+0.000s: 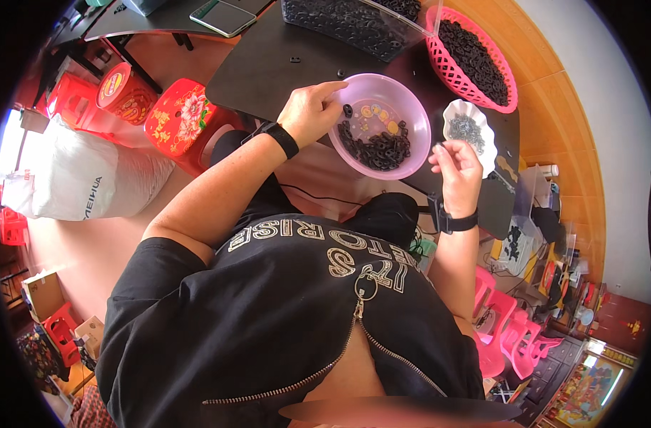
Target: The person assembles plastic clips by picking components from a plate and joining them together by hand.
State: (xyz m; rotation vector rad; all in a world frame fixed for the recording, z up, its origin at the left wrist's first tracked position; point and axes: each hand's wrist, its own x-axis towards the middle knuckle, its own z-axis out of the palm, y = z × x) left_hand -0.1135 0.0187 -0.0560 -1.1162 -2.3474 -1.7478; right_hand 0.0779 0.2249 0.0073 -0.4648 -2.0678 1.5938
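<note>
My left hand (pixel 312 110) is at the left rim of a pale purple plastic basin (pixel 419 121), its fingers bent together. At its fingertips is a small black ring-like plastic piece (pixel 348 110). More black pieces (pixel 382 151) lie heaped in the near part of the basin. To the right, my right hand (pixel 459 170) is beside a white scalloped dish (pixel 488 151) that holds small silvery metal parts (pixel 466 131). Its thumb and forefinger are pinched together; whatever is between them is too small to name.
The black table (pixel 254 71) carries a clear tub (pixel 354 32) and a pink basket (pixel 475 96), both filled with black pieces. A phone-like device (pixel 224 17) lies on another table. Red stools (pixel 179 118) and a white sack (pixel 90 171) stand on the left; pink chairs (pixel 507 328) are at right.
</note>
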